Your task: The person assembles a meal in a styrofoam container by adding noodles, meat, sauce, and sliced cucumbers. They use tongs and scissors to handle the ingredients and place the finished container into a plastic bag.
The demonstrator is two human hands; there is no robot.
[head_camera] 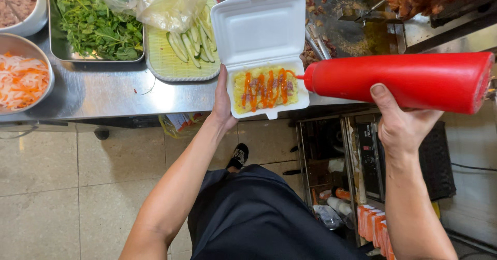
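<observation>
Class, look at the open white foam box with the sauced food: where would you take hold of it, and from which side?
Probably the lower tray's left wall, from the side and beneath, as the left hand does. The foam box has its lid hinged open at the far side, and the red squeeze bottle in the right hand points in from the right, so the left is free and keeps the food level.

Steel counter (103, 92) across top, glossy under overhead light. Beige tiled floor (52, 187) below, grey grout lines. Open metal shelf unit (331, 167) under counter at right, crowded with bottles and packets. Greasy griddle surface (352, 27) upper right.
</observation>
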